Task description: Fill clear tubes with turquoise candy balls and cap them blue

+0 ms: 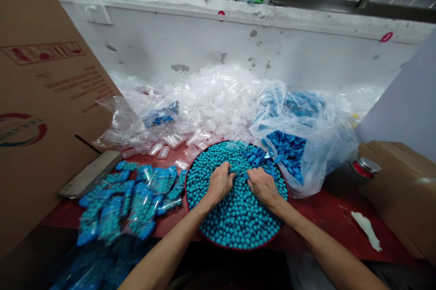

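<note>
A round red tray (pixel 235 248) full of small teal beads (pixel 238 217) stands at the table's front edge. Over the beads, left of the middle, is my left hand (pixel 220 183), its fingers curled together; what they hold, if anything, is hidden. My right hand (pixel 264 186) is a short way to the right, fingers bent down at the beads with a bit of blue at their tips, too small to make out. Behind it, small blue scoops (pixel 257 156) lie on the beads. The two hands are apart.
Filled clear packets (pixel 141 203) lie left of the tray, beside a grey block (pixel 91 174). Empty clear sleeves (pixel 218 95) pile up behind. A plastic bag of blue scoops (pixel 289 149) sits back right. Cardboard boxes (pixel 51 99) flank the left and right; a lidded jar (pixel 368 167) stands right.
</note>
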### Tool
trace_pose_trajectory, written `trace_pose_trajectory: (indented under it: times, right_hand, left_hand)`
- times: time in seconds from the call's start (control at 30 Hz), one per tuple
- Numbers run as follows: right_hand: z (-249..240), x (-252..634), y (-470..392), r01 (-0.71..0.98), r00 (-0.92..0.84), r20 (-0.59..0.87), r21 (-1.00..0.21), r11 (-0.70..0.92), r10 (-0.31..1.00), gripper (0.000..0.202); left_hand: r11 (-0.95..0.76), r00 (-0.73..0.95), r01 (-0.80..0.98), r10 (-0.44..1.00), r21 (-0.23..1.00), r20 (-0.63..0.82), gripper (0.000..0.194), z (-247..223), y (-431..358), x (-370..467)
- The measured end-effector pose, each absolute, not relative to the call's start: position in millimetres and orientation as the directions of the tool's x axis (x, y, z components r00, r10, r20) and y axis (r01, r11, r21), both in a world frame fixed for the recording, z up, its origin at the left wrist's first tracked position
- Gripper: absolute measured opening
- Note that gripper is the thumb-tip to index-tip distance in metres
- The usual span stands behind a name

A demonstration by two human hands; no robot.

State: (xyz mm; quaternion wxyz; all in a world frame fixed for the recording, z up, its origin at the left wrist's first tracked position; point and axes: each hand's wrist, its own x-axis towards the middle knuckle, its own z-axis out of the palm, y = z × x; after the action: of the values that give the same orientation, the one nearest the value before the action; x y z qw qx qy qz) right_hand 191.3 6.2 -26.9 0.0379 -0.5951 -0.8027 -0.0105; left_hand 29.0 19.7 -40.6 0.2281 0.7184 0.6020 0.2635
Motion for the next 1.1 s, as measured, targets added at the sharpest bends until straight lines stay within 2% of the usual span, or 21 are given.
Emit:
trace_pose_trajectory:
  times: [0.13,0.2,0.3,0.43,0.5,0.57,0.67,0.73,0.8,0.93,1.1]
  right_hand:
    - [-19,189,18,0.968,-0.183,0.122,-0.153,0.201,0.975,0.018]
    - [-13,183,20,0.940,-0.241,0.134,-0.214,0.265,0.961,0.022]
    - [-8,172,16,0.900,-0.354,0.120,-0.225,0.373,0.928,0.026]
    - [-14,179,4,0.880,-0.424,0.046,-0.216,0.423,0.905,0.029]
    - [-18,189,3,0.867,-0.433,0.020,-0.266,0.422,0.901,0.026]
    - [-20,196,6,0.835,-0.392,0.094,-0.381,0.397,0.915,0.025]
    - [-15,191,11,0.708,-0.289,0.295,-0.575,0.411,0.911,0.026]
    - [-11,182,11,0.614,-0.278,0.348,-0.652,0.445,0.895,0.025]
    - [-9,175,8,0.563,-0.294,0.334,-0.697,0.444,0.896,0.023]
    - [-11,180,1,0.570,-0.318,0.247,-0.722,0.393,0.915,0.020]
    - [-10,180,-2,0.486,-0.228,0.197,-0.825,0.287,0.953,0.022]
  left_hand:
    - [-0.194,0.184,0.677,0.979,0.710,0.092,0.019,-40,22,26]
    - [-0.216,0.223,0.610,0.970,0.763,0.096,0.022,-40,23,25]
    - [-0.229,0.262,0.493,0.959,0.839,0.108,0.021,-42,24,22]
    - [-0.206,0.264,0.409,0.959,0.889,0.101,0.019,-43,23,12]
    - [-0.185,0.281,0.352,0.956,0.917,0.085,0.019,-42,21,9]
    - [-0.155,0.308,0.280,0.949,0.948,0.064,0.019,-41,20,10]
    - [-0.130,0.332,0.208,0.942,0.969,0.055,0.019,-37,18,13]
    - [-0.123,0.328,0.176,0.943,0.977,0.060,0.020,-33,15,15]
    - [-0.081,0.316,0.147,0.948,0.986,0.030,0.019,-28,13,14]
    - [0.068,0.317,0.082,0.944,0.994,-0.090,0.022,-24,7,7]
    - [0.119,0.394,0.026,0.911,0.993,-0.119,0.029,-29,2,9]
